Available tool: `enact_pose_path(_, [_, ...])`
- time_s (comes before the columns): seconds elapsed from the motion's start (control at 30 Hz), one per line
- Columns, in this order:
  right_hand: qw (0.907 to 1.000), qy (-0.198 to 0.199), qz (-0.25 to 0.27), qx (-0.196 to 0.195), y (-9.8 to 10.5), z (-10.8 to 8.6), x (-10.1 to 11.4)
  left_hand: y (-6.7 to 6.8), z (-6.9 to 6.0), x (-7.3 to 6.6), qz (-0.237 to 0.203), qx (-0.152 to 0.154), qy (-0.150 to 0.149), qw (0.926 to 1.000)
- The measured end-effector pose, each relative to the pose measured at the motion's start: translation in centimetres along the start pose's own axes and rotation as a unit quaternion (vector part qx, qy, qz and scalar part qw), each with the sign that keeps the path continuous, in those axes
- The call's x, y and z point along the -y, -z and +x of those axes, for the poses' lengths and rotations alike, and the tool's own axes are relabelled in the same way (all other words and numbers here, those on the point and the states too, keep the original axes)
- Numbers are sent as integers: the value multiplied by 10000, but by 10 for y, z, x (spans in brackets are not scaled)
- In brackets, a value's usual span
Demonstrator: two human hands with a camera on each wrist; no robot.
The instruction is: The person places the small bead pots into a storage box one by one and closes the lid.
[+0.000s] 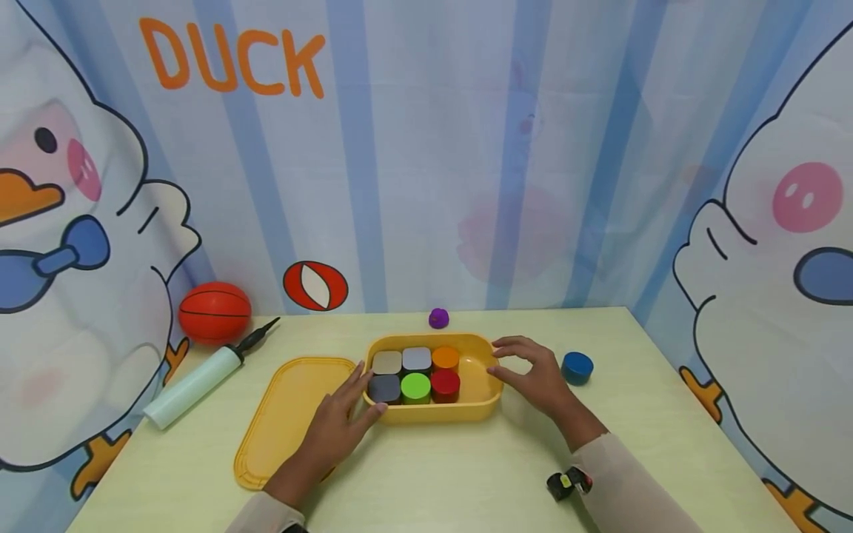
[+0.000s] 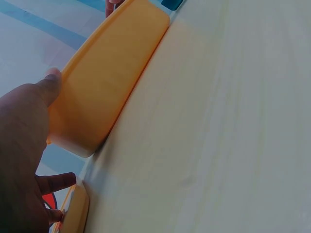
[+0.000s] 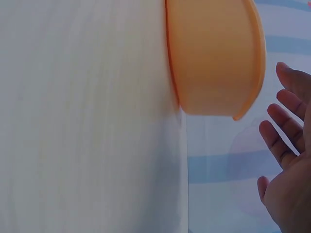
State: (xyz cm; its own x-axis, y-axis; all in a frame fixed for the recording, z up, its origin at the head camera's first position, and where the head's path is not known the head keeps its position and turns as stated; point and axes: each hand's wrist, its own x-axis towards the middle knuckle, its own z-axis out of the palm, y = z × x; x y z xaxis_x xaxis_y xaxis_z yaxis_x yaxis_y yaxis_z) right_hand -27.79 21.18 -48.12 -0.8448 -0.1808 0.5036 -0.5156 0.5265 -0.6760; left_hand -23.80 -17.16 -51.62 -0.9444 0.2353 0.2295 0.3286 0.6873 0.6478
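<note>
A yellow plastic box (image 1: 433, 416) stands on the table. In its left and middle part sit several small pieces with coloured tops, among them a green one (image 1: 416, 388), a red one (image 1: 445, 386) and an orange one (image 1: 446, 359). My left hand (image 1: 336, 429) rests at the box's left end, thumb touching the front rim, fingers spread and fairly straight. In the left wrist view the thumb (image 2: 51, 85) lies at the rim. Near the right end, my right hand (image 1: 536, 374) hovers with fingers spread and nothing held; the right wrist view shows it apart from the wall.
A yellow lid (image 1: 286, 411) lies left of the box, partly under the left arm. A blue round piece (image 1: 577, 368) stands to the right. Behind are a purple object (image 1: 438, 318), a red ball (image 1: 215, 312) and a hand pump (image 1: 196, 386). A small black object (image 1: 560, 485) lies near the right sleeve.
</note>
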Motion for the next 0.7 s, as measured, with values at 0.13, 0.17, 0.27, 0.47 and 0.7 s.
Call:
enact_pose_path(0.13, [9996, 74, -175, -191, 13, -7, -10, 0, 0, 0, -55, -17, 1, 10000])
enact_pose_path(0.17, [9995, 70, -201, -239, 16, -9, -12, 0, 0, 0, -62, -23, -5, 10000])
enact_pose_path(0.27, [9991, -60, -222, -350, 28, -16, -18, 0, 0, 1, -53, -47, -39, 10000])
enact_pose_path(0.47, [9973, -264, -438, -531, 48, -26, -30, 0, -1, 1, -2, -55, -46, 10000])
enact_pose_path(0.7, [9952, -601, -527, -561, 70, -35, -45, 0, -1, -1, -51, -39, 15, 10000])
